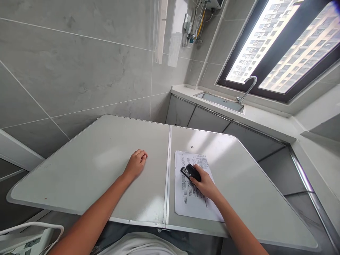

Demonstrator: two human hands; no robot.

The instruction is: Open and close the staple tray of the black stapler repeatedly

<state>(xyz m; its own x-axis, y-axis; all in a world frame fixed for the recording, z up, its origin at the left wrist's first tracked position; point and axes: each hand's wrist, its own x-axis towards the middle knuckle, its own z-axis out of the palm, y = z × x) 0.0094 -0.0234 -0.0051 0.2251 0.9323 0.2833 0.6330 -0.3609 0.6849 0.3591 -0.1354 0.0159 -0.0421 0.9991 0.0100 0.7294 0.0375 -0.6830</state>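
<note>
Rightward, stapler [194, 172] in right hand [205, 182], over paper [189, 202]

Legible wording: none that I can read from my position.
Printed sheet [187, 207]: rows of small dark print; from here I cannot make out a single word or number.
Far right corner of sheet: a denser, table-like block of print [204, 161], its characters too small for me to read.
Middle of sheet: print partly hidden from me by the right hand [203, 181] and the black stapler [192, 172] it holds.
Surface [87, 170]: two small dark marks [192, 147] just beyond the sheet; whether sign or lettering, I cannot tell.
Sink [214, 99]: small dark marks [225, 101], too small for me to identify.
</note>
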